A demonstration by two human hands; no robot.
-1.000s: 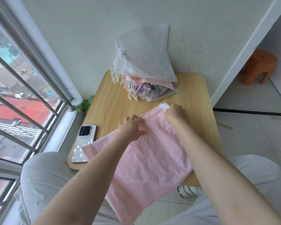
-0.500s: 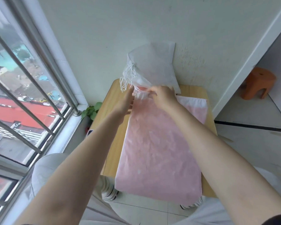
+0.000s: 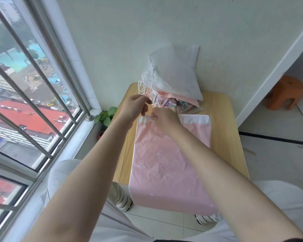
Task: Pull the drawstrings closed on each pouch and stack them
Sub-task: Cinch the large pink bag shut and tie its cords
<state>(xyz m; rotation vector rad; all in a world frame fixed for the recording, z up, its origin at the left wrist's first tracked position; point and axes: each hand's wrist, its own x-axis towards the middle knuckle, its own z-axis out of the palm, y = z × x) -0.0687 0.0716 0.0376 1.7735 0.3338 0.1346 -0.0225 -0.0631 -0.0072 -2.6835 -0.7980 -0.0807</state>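
1. Pink pouch (image 3: pixel 166 165): lies flat on the worktop (image 3: pixel 224 137), white-hemmed mouth toward the wall, still spread wide and not gathered; its near end overhangs the front edge above your lap.
2. Your right hand (image 3: pixel 165 117): rests on the left part of the mouth hem, fingers curled as if pinching a cord; the cord itself is too fine to make out, so I cannot tell what the grip holds.
3. Your left hand (image 3: pixel 136 106): raised just beside the hem's left corner, fingers pinched together; whether a drawstring lies between them I cannot tell.
4. Stack of closed pouches (image 3: pixel 175 81): against the wall, just beyond the mouth, white cords dangling at its left side.
5. Potted plant (image 3: pixel 106 116): below the worktop's left edge.
6. Risks, as judged: your fingers sit near the stack's loose cords, so you might catch one and drag the stack over; a hard pull could slide the overhanging pouch off the front edge; pulling one cord alone may bunch the mouth unevenly.
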